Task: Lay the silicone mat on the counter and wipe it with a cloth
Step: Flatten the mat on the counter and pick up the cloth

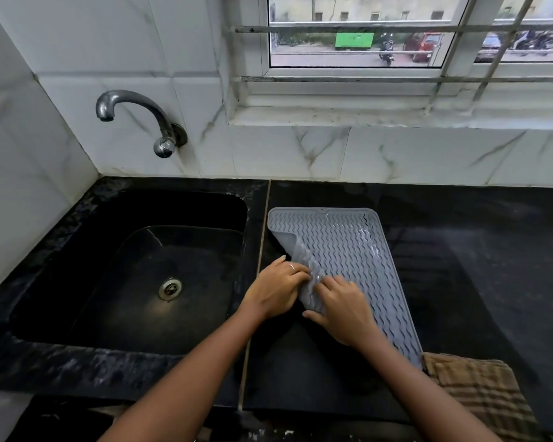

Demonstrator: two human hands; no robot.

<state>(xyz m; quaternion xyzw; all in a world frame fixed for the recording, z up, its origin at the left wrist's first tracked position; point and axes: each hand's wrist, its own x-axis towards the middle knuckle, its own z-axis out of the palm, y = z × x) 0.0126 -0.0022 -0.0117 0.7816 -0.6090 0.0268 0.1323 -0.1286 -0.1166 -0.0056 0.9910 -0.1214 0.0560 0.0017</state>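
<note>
Laying is unfinished: mat (348, 250), its left flap pinched by left hand (276, 290) and right hand (342, 309) fingers, must be flattened on the desk (476, 266) before the cloth (479, 393) at lower right is fetched.

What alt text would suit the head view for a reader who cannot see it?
Both hands, left and right, pinch the folded-over left edge of a grey silicone mat on a black counter. A checked cloth lies nearby, sink to the left.
</note>
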